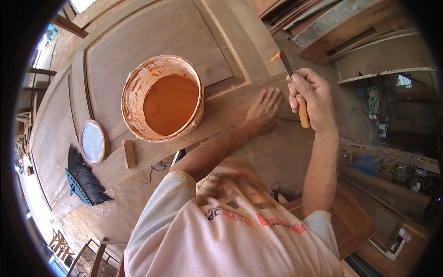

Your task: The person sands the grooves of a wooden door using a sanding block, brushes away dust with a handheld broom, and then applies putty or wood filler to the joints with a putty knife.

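My right hand (314, 98) is closed round the wooden handle of a putty knife (302, 111). The blade points up and away, with a dab of orange putty (275, 57) at its tip. My left hand (265, 111) lies with its fingers stretched out on the near edge of a panelled wooden door (161, 37), a little blurred, holding nothing. To its left, on the door, stands a bucket (131, 102) with orange paste smeared down its inner wall. Orange-brown putty (170, 105) covers its bottom.
A round pale lid (92, 142), a small wood block (129, 154) and a black-bristled brush with a teal back (83, 180) are by the door's near left edge. Wooden boards (346, 27) are stacked at the far right. A cable (157, 171) hangs below the near edge.
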`<action>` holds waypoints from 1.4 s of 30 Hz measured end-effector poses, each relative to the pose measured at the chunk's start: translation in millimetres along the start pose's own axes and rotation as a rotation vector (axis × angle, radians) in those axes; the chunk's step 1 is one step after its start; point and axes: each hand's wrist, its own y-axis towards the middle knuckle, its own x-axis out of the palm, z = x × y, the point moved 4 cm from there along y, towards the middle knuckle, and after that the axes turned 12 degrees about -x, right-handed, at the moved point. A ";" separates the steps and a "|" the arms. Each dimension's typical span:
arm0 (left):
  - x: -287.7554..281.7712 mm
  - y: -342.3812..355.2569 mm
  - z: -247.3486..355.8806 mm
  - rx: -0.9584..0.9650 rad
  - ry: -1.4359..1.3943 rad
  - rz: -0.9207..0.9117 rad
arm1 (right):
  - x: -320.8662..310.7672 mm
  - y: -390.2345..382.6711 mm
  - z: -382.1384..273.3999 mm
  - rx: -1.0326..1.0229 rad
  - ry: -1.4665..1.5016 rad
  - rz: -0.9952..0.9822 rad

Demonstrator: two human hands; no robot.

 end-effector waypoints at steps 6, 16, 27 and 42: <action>-16.1 -75.2 51.3 0.193 -0.747 -1.060 | -7.5 -1.2 17.3 0.018 0.012 0.004; -56.4 -125.4 -41.4 -0.200 -0.219 -0.109 | 8.6 -36.6 96.0 0.206 -0.009 -0.017; -123.4 -186.7 -98.9 -0.522 -0.816 -0.391 | 40.4 -51.8 142.6 0.219 -0.506 -0.034; -143.7 -231.4 -130.0 -0.614 -0.870 -0.304 | 99.7 -60.2 134.9 0.167 -1.406 -0.429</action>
